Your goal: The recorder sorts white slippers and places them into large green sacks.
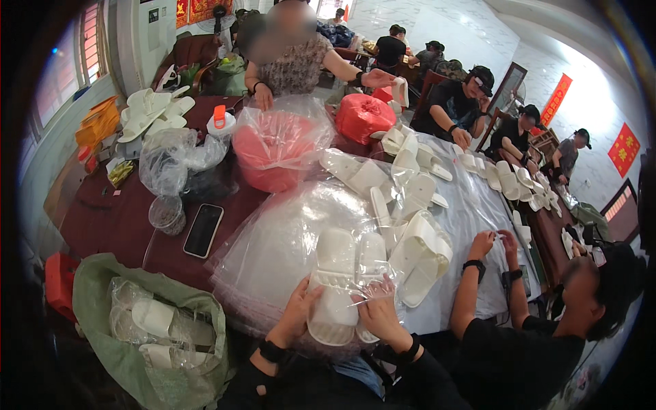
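A pair of white slide slippers lies side by side just in front of me, over a stack of clear plastic bags. Shiny clear film covers part of the pair. Along the left slipper's edge my left hand is closed, thumb on the strap side. My right hand is at the right slipper, its fingers bent and pressed together on the clear film by the strap. More white slippers are heaped right beside my right hand, some touching the bags.
A green woven sack with bagged slippers stands at lower left. On the dark red table are a phone, a clear cup, a red bundle in plastic and a red roll. A co-worker sits close at right; another person is opposite.
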`<state>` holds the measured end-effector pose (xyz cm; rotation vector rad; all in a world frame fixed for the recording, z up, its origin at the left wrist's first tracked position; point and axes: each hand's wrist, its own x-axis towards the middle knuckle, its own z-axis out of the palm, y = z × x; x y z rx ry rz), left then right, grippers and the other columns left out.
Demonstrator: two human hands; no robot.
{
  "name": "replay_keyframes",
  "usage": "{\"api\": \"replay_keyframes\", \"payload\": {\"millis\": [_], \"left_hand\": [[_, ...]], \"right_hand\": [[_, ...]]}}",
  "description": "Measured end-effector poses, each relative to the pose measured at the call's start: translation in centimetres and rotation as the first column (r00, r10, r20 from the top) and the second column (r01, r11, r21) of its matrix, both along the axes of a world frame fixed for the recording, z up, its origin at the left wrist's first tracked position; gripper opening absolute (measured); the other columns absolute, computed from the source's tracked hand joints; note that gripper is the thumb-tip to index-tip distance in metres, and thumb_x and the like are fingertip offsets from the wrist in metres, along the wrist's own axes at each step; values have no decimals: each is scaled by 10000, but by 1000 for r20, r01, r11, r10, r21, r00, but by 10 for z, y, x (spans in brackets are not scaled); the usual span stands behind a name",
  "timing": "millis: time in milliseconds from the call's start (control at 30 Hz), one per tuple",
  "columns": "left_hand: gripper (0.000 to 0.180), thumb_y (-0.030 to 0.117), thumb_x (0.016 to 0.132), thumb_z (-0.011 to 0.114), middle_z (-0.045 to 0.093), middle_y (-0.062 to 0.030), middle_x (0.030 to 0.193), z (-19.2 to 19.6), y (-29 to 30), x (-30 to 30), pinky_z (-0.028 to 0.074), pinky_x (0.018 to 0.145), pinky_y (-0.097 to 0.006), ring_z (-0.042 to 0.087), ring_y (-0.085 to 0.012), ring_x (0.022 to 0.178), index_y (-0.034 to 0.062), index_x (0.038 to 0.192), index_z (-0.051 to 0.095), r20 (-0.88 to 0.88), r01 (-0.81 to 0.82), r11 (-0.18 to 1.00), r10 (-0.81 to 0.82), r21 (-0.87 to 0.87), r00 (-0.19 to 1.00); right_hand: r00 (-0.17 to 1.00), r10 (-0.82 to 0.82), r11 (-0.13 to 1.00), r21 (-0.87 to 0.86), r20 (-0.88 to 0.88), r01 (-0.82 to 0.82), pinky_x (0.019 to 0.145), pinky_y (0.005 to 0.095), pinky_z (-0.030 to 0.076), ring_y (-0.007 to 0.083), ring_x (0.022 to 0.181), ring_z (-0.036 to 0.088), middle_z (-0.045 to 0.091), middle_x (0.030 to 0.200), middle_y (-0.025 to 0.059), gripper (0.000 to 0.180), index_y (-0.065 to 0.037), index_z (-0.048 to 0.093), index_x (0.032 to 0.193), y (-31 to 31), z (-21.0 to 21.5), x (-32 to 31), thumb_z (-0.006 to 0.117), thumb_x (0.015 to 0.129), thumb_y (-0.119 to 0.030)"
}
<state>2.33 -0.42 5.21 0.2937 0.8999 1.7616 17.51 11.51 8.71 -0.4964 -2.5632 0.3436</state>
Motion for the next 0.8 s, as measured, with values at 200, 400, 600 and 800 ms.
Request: {"api": "replay_keyframes", "payload": {"millis": [200,400,600,800], "left_hand": [[401,205,931,515,557,-93,1151,-16,1,-9,487,854,-315,573,-185,1007,26,1273,407,183,56,997,-64,49,981],[431,206,912,549,551,-86,1173,-31,-5,-16,468,871,-312,560,-189,1036,12,1273,413,161,114,993,-119,44,980],[531,105,795,677,558,-73,1164,-35,-9,-16,421,932,-313,533,-202,1080,7,1263,447,-23,186,975,-185,122,982],[560,20,734,699,566,-84,1154,-28,-10,-16,454,890,-311,561,-194,1046,4,1242,463,-45,181,980,-178,83,983]], "right_hand": [[998,-40,998,-47,51,43,1014,535,243,363,924,522,575,856,182,217,9,585,886,5,4,-22,554,859,-204],[999,-34,998,53,13,33,1015,531,241,359,950,505,562,853,176,243,10,582,954,15,3,-39,531,873,-213],[999,-37,997,59,-32,39,1019,517,263,375,939,508,565,879,186,235,15,594,922,26,-1,-55,528,871,-205],[993,15,994,110,-114,-2,1009,491,320,370,897,529,577,856,192,220,15,597,879,27,-4,-70,566,854,-201]]}}
